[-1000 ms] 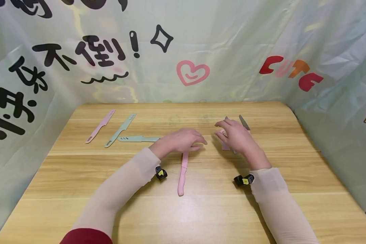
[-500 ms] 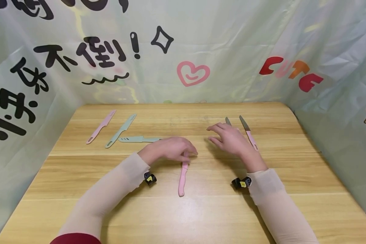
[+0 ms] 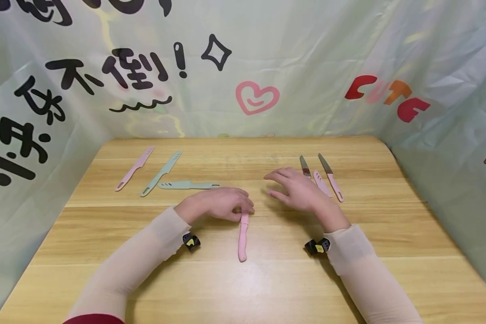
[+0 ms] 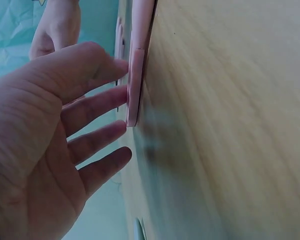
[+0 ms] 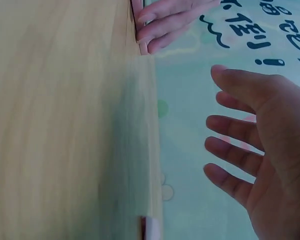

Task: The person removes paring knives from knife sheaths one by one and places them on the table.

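A pink-handled knife (image 3: 242, 245) in a pink sheath (image 4: 135, 85) lies at mid-table, its handle toward the near edge. My left hand (image 3: 222, 204) reaches over the sheath end. In the left wrist view its thumb and fingertips touch the sheath, the fingers only slightly bent. My right hand (image 3: 299, 191) hovers with spread fingers, holding nothing, left of a bare-bladed knife (image 3: 305, 165) whose handle it hides. Beside that lie a loose pink sheath (image 3: 321, 183) and another bare knife (image 3: 330, 177) with a pink handle.
At the table's left lie a pink sheathed knife (image 3: 135, 167), a green one (image 3: 162, 173) and a second green one (image 3: 188, 185) set crosswise, close to my left forearm. A printed curtain (image 3: 299, 90) stands behind the wooden table (image 3: 275, 288).
My left hand has moved left and nearer, onto the pink sheath. My right hand has drawn left, away from the knives at the right, uncovering the loose sheath and a knife handle.
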The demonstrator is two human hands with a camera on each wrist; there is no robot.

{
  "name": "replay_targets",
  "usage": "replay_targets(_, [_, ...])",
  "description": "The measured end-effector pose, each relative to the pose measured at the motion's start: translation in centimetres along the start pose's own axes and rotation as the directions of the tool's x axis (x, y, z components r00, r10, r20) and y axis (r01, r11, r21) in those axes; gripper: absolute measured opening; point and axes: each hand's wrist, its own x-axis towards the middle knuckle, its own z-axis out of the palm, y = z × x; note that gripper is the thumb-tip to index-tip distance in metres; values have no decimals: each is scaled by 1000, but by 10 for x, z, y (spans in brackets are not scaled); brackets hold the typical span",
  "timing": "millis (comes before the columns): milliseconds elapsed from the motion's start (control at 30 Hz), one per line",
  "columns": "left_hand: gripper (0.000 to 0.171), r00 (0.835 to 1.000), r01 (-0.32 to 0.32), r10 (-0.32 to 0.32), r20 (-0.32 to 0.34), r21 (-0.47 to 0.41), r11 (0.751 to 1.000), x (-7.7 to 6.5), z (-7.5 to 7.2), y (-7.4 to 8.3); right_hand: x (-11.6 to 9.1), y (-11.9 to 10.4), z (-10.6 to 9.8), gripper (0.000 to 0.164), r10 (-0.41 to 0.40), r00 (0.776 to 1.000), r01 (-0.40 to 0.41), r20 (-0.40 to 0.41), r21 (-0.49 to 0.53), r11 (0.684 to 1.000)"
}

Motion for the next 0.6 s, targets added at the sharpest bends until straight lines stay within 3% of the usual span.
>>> replay_targets(333, [32,997,71,-70,-31,9,997,-14,4,-3,3,-11,5,42,-31,995,30,91,16,999])
replay_targets(600, [25,992,36,-32,-122,29,999,-21,8,-4,-1,-19,11,42,-77,990,76,116,16,997])
